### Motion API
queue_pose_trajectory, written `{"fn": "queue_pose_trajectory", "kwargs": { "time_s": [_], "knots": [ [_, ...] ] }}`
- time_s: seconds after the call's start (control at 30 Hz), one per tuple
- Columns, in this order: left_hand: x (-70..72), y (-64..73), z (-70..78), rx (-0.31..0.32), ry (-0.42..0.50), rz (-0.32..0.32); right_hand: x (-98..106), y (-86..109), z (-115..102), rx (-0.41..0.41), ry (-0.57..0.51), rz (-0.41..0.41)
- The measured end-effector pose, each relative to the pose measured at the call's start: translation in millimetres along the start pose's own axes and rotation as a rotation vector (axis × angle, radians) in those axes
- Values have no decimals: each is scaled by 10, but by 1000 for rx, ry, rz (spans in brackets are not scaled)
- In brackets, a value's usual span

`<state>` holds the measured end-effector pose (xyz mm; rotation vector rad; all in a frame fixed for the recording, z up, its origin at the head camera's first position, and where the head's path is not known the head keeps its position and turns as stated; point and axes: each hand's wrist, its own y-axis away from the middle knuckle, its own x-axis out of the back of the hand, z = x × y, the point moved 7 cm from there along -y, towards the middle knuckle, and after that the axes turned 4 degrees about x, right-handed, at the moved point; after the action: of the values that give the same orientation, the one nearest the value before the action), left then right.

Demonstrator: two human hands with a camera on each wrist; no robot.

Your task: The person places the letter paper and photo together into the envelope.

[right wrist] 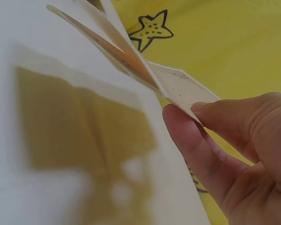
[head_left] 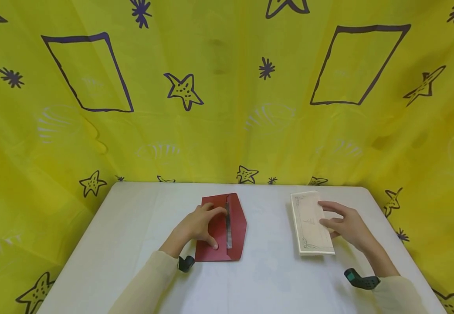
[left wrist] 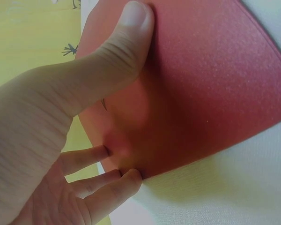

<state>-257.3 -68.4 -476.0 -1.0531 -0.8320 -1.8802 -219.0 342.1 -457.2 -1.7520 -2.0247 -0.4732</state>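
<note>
A red envelope (head_left: 219, 231) lies on the white table, its pointed flap folded out to the right. A grey patterned strip (head_left: 228, 235) shows in its opening. My left hand (head_left: 203, 222) rests on the envelope with thumb and fingers spread apart, and the left wrist view shows the thumb (left wrist: 126, 37) on the red surface. Off to the right, my right hand (head_left: 346, 224) pinches the edge of a folded cream card (head_left: 309, 222) with line ornaments. The right wrist view shows the card's leaves (right wrist: 178, 89) standing apart, held between thumb and fingers.
The white table (head_left: 266, 279) ends at a yellow curtain (head_left: 219, 131) with stars and shells drawn on it, which also hangs along both sides. Dark bands with small devices (head_left: 362, 281) sit at both wrists. The card casts a shadow (right wrist: 75, 122) on the table.
</note>
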Motion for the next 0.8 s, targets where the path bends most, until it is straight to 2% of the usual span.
{"fn": "queue_pose_trajectory", "kwargs": {
  "time_s": [0.8],
  "knots": [
    [-4, -18, 2, -19, -13, 9, -745, -412, -386, 52, -152, -68]
  ]
}}
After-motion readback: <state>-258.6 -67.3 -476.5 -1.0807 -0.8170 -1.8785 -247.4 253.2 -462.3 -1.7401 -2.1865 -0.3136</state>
